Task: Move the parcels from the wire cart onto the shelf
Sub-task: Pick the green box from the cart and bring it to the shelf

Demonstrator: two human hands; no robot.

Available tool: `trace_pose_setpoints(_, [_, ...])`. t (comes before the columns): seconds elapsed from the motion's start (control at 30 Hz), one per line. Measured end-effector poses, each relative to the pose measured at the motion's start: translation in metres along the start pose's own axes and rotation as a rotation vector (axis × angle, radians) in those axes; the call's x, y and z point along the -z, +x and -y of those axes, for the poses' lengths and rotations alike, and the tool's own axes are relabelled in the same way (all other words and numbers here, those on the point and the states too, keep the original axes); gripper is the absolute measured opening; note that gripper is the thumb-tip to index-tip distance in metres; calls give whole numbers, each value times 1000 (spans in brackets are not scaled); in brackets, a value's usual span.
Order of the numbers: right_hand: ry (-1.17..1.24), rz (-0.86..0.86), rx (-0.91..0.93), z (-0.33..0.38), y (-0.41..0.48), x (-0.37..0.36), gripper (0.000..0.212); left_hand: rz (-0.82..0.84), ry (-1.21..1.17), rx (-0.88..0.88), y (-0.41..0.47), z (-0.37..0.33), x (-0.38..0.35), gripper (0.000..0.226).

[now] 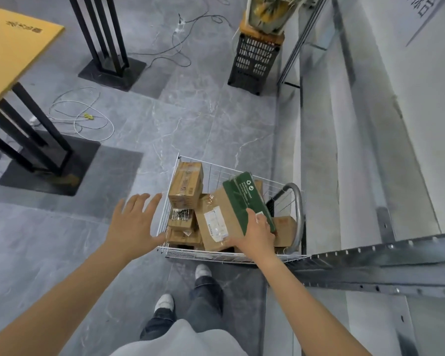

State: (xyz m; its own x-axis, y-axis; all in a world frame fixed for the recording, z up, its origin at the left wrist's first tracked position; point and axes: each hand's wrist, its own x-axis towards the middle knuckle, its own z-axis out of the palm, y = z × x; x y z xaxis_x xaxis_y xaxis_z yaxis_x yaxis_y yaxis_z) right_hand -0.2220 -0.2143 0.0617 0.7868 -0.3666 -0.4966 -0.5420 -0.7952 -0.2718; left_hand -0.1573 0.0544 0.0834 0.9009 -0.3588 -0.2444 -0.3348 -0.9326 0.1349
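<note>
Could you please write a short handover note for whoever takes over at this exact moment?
Left hand: open, fingers spread, over the left rim of the cart, holding nothing.
Right hand: grips the near end of the green parcel, low over the cart.
Brown parcels: piled in the cart, and one lies right beside the green parcel.
Done: no parcel in view is on the shelf, which stands to the right.
Left: carry the green parcel to the shelf, then the brown parcels.
</note>
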Motion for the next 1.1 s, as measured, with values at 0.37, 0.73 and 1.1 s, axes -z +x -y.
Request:
trace_pose_setpoints(0.37, [-95, 48, -83, 6, 168, 24, 113, 6, -34, 167, 76, -31, -8, 88])
trace_pose_setpoints(0.73, [-243, 34, -160, 28, 259, -21, 131, 81, -89, 395, 87, -22, -15, 86])
trace_pose_setpoints(1.1, [-269, 9, -214, 19, 293, -58, 136, 141, -79, 458, 107, -19, -41, 87])
